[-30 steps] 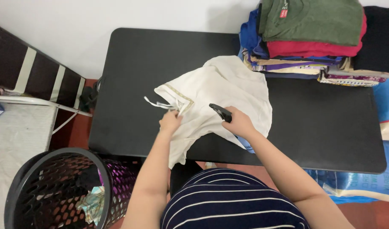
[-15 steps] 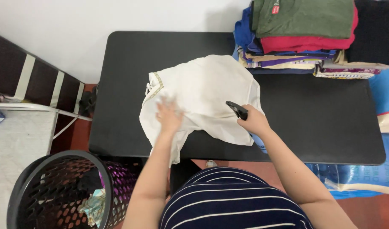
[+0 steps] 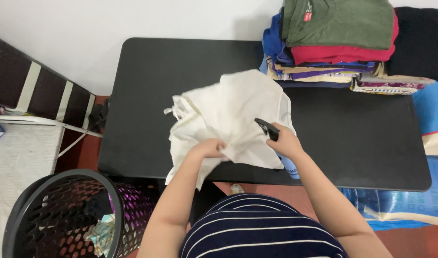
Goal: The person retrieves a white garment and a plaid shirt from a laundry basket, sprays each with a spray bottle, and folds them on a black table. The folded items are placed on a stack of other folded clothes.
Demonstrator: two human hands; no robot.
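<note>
Right now my left hand point(image 3: 210, 148) is bunched into the cream garment point(image 3: 228, 117), fingers closed on a fold of the cloth near the front edge of the black worktop point(image 3: 147, 86). My right hand point(image 3: 283, 142) is wrapped around a spray bottle point(image 3: 289, 167), its dark trigger head point(image 3: 266, 128) pointing toward the fabric and the blue body showing below the wrist. The garment lies crumpled across the middle of the worktop, one corner drooping over the near edge, its drawstring point(image 3: 173, 109) trailing off to the left.

My worry is the overhang: since I grip only a fold, a tug toward me could, I judge, drag the whole piece off the edge, perhaps toward the black mesh bin point(image 3: 56, 220) on the floor to the left. The nozzle sits close to the cloth, so a squeeze might soak one patch.

Both forearms reach forward from the striped shirt point(image 3: 257, 229), elbows bent, wrists low over the fabric, the right angled inward. The stack of folded clothes point(image 3: 338, 43) at the far right stands well apart.
</note>
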